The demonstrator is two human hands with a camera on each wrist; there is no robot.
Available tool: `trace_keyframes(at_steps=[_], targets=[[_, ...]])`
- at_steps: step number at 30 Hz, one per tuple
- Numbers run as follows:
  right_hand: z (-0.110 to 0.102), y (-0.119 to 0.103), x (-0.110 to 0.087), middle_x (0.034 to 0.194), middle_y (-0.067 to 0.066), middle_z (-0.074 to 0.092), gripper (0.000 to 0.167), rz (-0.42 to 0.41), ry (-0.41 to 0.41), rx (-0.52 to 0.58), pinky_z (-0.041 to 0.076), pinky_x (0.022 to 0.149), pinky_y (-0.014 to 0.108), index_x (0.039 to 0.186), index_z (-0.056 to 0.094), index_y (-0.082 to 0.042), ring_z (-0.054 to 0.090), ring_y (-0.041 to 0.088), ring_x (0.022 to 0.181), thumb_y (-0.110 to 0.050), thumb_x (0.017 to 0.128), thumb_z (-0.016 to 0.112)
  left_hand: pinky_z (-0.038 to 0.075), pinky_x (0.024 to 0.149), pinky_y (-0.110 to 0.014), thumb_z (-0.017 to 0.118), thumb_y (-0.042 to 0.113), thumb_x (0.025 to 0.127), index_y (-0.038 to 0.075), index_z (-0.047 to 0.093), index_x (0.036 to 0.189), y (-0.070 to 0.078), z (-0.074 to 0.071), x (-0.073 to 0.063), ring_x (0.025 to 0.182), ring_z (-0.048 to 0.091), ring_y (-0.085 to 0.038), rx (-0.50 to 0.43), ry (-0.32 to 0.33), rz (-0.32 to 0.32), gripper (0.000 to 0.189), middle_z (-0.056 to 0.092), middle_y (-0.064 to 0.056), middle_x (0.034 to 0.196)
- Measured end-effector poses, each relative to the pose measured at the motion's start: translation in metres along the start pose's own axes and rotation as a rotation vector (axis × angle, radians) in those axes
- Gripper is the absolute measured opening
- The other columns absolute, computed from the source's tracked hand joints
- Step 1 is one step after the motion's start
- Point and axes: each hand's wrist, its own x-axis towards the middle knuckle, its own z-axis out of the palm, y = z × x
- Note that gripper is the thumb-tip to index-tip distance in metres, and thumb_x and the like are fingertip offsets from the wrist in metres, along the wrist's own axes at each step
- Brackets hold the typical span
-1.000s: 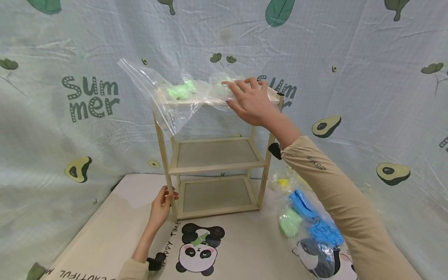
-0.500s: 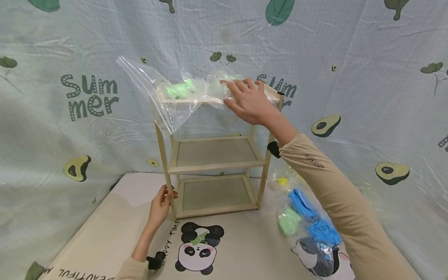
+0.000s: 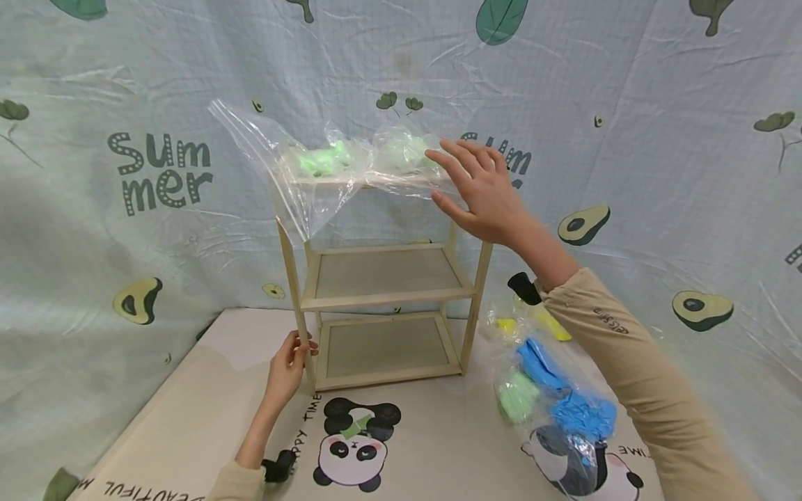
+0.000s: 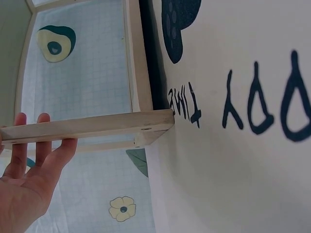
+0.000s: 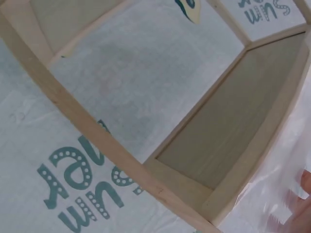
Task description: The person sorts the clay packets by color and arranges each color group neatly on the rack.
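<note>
A three-tier wooden shelf rack (image 3: 388,301) stands upright in the head view. Low on its front left post (image 4: 92,126), my left hand (image 3: 289,365) grips the wood, fingers wrapped behind it. On the top tier lies a clear plastic bag with bright green contents (image 3: 322,161), one end hanging over the front left corner. Beside it sits another clear bag with pale green contents (image 3: 401,153). My right hand (image 3: 482,189), fingers spread and relaxed, is at that bag's right side, in front of the top tier's right end. Only part of the right hand (image 5: 299,213) shows in the right wrist view.
Right of the rack, clear bags with blue (image 3: 544,365), green (image 3: 519,398) and yellow contents (image 3: 506,325) lie on the printed mat (image 3: 438,431). A patterned curtain (image 3: 626,83) hangs behind. The middle and bottom tiers (image 3: 388,348) hold nothing.
My right hand has moved right, off the pale green bag, uncovering more of it. The left hand keeps its grip on the post, and the rack stays put.
</note>
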Motion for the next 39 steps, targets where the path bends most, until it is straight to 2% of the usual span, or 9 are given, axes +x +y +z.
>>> trace_keyframes(at_steps=[6, 11, 16, 20, 26, 30, 39], targets=[[-0.005, 0.001, -0.019, 0.139, 0.012, 0.036, 0.049, -0.044, 0.078, 0.043, 0.015, 0.103, 0.049, 0.135, 0.035, -0.014, 0.027, 0.029, 0.129, -0.028, 0.090, 0.048, 0.048, 0.060, -0.026, 0.043, 0.009, 0.092, -0.003, 0.049, 0.102, -0.001, 0.001, 0.000, 0.074, 0.058, 0.003, -0.006, 0.017, 0.037, 0.017, 0.060, -0.021, 0.087], [-0.008, 0.002, -0.041, 0.136, 0.014, 0.040, 0.048, -0.068, 0.167, 0.048, 0.018, 0.101, 0.049, 0.132, 0.039, -0.010, 0.031, 0.030, 0.125, -0.023, 0.087, 0.050, 0.048, 0.061, -0.026, 0.043, 0.009, 0.091, -0.002, 0.050, 0.102, -0.001, 0.001, 0.000, 0.074, 0.058, 0.003, -0.016, 0.019, 0.037, 0.016, 0.060, -0.021, 0.087], [-0.007, 0.002, -0.067, 0.132, 0.016, 0.042, 0.046, -0.088, 0.231, 0.046, 0.022, 0.096, 0.050, 0.130, 0.040, -0.006, 0.036, 0.033, 0.117, -0.031, 0.092, 0.042, 0.049, 0.063, -0.025, 0.043, 0.010, 0.092, -0.001, 0.050, 0.103, -0.001, 0.001, 0.001, 0.075, 0.058, 0.002, -0.003, 0.010, 0.020, 0.017, 0.061, -0.020, 0.088], [-0.002, -0.001, -0.091, 0.127, 0.016, 0.046, 0.048, -0.082, 0.246, 0.049, 0.027, 0.090, 0.050, 0.127, 0.043, -0.003, 0.039, 0.034, 0.110, -0.037, 0.094, 0.033, 0.049, 0.066, -0.024, 0.043, 0.009, 0.092, -0.001, 0.051, 0.103, -0.001, 0.001, 0.001, 0.076, 0.059, -0.001, 0.001, 0.005, 0.018, 0.017, 0.061, -0.018, 0.088], [0.017, -0.001, -0.128, 0.115, 0.018, 0.053, 0.045, -0.103, 0.285, 0.042, 0.031, 0.082, 0.049, 0.120, 0.050, 0.000, 0.043, 0.035, 0.101, -0.035, 0.095, 0.036, 0.049, 0.067, -0.025, 0.044, 0.009, 0.091, -0.001, 0.051, 0.103, -0.002, 0.001, 0.001, 0.076, 0.059, -0.001, -0.005, 0.004, 0.028, 0.017, 0.061, -0.019, 0.087], [0.029, -0.001, -0.150, 0.110, 0.016, 0.056, 0.044, -0.122, 0.270, 0.028, 0.033, 0.079, 0.047, 0.115, 0.054, 0.000, 0.046, 0.033, 0.097, -0.034, 0.095, 0.036, 0.048, 0.066, -0.024, 0.044, 0.009, 0.091, -0.001, 0.051, 0.103, -0.002, 0.001, 0.001, 0.076, 0.059, -0.002, -0.002, 0.005, 0.023, 0.017, 0.061, -0.018, 0.087], [0.063, 0.003, -0.200, 0.106, 0.011, 0.058, 0.045, -0.161, 0.119, -0.003, 0.039, 0.081, 0.042, 0.112, 0.057, -0.004, 0.049, 0.027, 0.097, -0.037, 0.096, 0.031, 0.048, 0.063, -0.026, 0.044, 0.010, 0.091, -0.001, 0.050, 0.104, -0.002, 0.001, 0.001, 0.075, 0.057, 0.004, -0.002, 0.010, 0.012, 0.017, 0.061, -0.018, 0.088]])
